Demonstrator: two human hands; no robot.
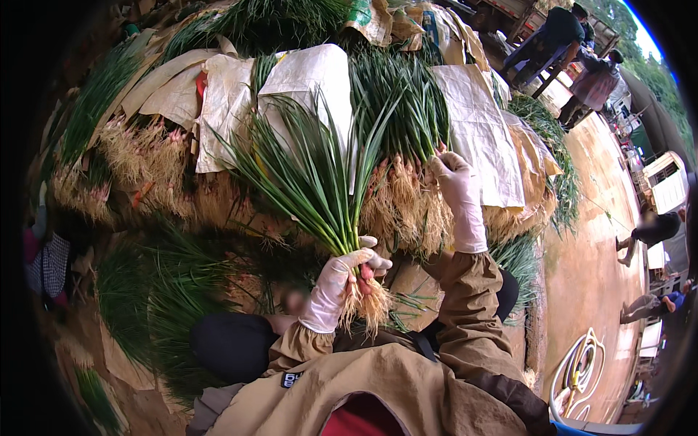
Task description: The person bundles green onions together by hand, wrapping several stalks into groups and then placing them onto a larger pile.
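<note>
Scallion bunch [320, 189] clenched in left hand [336, 280]; right hand [459, 190] touches pile [407, 203].

Green scallions [313, 174], seemingly whitish gloves [331, 287]

Two gloved hands [342, 280], one held bunch [320, 182]

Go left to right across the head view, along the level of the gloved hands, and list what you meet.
Piled onions with pale roots → left hand gripping a bunch of green onions → right hand reaching into the stacked onions → woven sack → coiled hose on the bare ground.
</note>
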